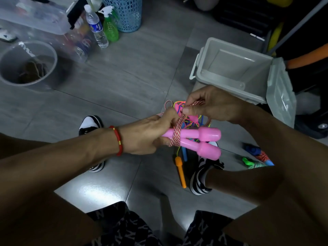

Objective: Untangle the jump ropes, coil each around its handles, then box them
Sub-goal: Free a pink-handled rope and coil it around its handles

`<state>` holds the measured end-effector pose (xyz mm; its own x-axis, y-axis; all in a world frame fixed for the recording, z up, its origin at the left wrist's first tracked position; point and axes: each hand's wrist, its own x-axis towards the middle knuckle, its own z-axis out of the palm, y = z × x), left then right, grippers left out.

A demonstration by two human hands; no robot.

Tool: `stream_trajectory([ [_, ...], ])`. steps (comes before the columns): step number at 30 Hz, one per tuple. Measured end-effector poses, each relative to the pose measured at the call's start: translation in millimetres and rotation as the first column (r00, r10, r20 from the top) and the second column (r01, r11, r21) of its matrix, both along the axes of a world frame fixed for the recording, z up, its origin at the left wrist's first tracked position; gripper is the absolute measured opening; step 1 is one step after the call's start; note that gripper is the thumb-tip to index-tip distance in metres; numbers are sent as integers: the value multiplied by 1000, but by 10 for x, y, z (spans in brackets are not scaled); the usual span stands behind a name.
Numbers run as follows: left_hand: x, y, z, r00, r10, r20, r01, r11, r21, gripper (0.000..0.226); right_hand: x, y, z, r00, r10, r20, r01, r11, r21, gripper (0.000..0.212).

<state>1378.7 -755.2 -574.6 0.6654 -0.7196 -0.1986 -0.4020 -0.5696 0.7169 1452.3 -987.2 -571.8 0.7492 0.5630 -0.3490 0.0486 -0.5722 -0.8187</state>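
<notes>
- At the far left of the frame, a clear round tub is seen on the grey tiled floor, with something brown lying inside it (too blurred to name).
- Along the upper left, a clear lidded bin is set, and just right of it a water bottle, a green spray bottle and a blue mesh basket are lined up close together.
- Left of centre, the left hand, with a red bracelet on its wrist, is wrapped around the thin ends of the two pink handles, which are held side by side with their thick ends pointing right.
- At the centre, the red-and-white rope is wound several turns around both handles, next to the left hand's fingers.
- Just above the handles, the loose run of that rope is pinched between the thumb and fingers of the right hand.
- Behind and below the hands, a tangle of thin coloured ropes is seen on the floor, with an orange handle lying beside a black-and-white shoe.
- At the upper right, the grey box is standing open, its lid hanging on the right side; nothing can be seen in it.
- At the lower right, blue and green handles with coiled rope are partly hidden by the right forearm.
</notes>
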Motion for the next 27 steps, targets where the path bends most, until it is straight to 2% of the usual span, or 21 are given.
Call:
stream_trajectory([
  [5,-23,-5,184,999,-29,39,32,995,-95,46,-50,30,-36,982,63,-178,-25,978,209,8],
  [7,-24,-4,264,998,-48,50,54,992,-112,56,-110,5,-135,958,113,-264,-43,966,256,21],
  [9,4,43,310,995,-30,92,42,991,-130,50,-158,-25,-301,931,66,-358,25,970,244,30],
  [11,75,116,290,987,116,108,-96,979,-179,40,-234,-31,-436,876,43,-480,107,954,281,26],
  [12,124,155,259,974,209,86,-186,958,-219,37,-246,-11,-499,853,60,-518,153,921,358,10],
  [13,175,181,228,957,283,55,-261,931,-254,35,-297,53,-452,844,53,-533,209,883,420,10],
  [14,224,192,207,939,342,21,-323,905,-275,34,-335,103,-414,847,-3,-531,272,861,429,19],
  [15,271,198,188,920,389,-38,-384,879,-284,33,-373,155,-360,849,-56,-526,327,838,438,18],
  [18,345,216,95,842,450,-298,-529,797,-292,26,-431,263,-254,921,-125,-369,297,840,455,12],
  [20,363,223,0,806,482,-343,-573,778,-255,27,-442,304,-272,953,-180,-242,255,910,326,12],
  [22,389,214,-83,795,505,-335,-587,779,-219,26,-424,324,-312,977,-207,43,199,971,131,5],
  [23,407,215,-118,788,518,-332,-597,775,-208,26,-420,319,-325,959,-188,213,190,982,11,9],
  [24,433,220,-156,786,533,-313,-602,774,-196,26,-420,335,-330,934,-165,317,195,979,-64,16],
  [25,455,226,-190,790,544,-282,-601,779,-181,27,-434,382,-322,930,-172,325,211,973,-89,22],
  [27,474,213,-258,808,559,-186,-585,798,-143,30,-473,464,-362,951,-248,184,262,963,-56,31],
])
